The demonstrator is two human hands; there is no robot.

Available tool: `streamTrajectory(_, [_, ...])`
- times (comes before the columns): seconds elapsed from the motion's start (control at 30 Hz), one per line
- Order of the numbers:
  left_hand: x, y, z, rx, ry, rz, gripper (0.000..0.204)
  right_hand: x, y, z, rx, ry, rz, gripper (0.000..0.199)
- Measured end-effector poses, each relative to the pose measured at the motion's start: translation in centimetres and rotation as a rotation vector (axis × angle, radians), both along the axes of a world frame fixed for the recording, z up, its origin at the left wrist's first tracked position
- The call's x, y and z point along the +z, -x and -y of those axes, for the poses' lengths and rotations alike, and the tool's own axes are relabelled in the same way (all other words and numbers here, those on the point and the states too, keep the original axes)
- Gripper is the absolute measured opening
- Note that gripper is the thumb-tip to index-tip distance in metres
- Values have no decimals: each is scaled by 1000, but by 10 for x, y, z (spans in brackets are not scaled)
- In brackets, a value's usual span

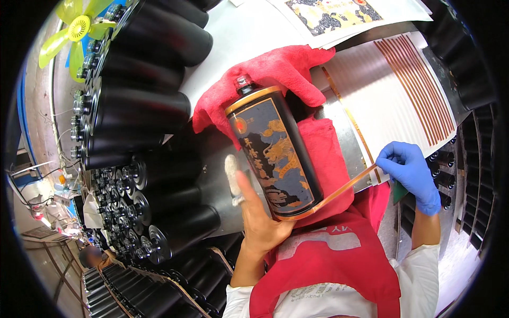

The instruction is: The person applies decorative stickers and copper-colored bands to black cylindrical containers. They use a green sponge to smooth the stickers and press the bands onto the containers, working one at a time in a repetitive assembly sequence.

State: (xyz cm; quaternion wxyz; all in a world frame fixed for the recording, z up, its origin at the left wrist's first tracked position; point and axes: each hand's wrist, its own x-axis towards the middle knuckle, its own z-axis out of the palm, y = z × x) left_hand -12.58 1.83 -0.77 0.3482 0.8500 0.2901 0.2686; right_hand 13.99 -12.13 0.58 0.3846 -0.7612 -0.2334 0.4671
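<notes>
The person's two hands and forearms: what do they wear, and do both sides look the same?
No. The right hand wears a thin blue disposable glove up to the wrist. The left hand has no glove, only a white wrapping around one finger. Both forearms are uncovered; white sleeves start near the elbows.

A metal-topped bench carried the work. Directly on it lay a red cloth, bunched at the top and spread lower down, with a black bottle resting on the cloth. To the right lay a white sheet of copper-coloured strips; above it, printed label sheets. Rows of black bottles were stacked along the bench's left side
</notes>
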Motion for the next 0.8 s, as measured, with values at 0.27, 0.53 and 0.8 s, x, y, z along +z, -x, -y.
streamTrajectory(0.27, [36,-32,-6,-77,-265,-191,71,41,-9,29,-195,-321,-116,4])
streamTrajectory(0.53, [28,-31,-9,-70,-197,-90,69,7,-2,10,-125,-35,-91,6])
streamTrajectory(0.8, [48,-40,3,-95,-677,-371,43,-22,7,-2,-61,-24,-69,11])
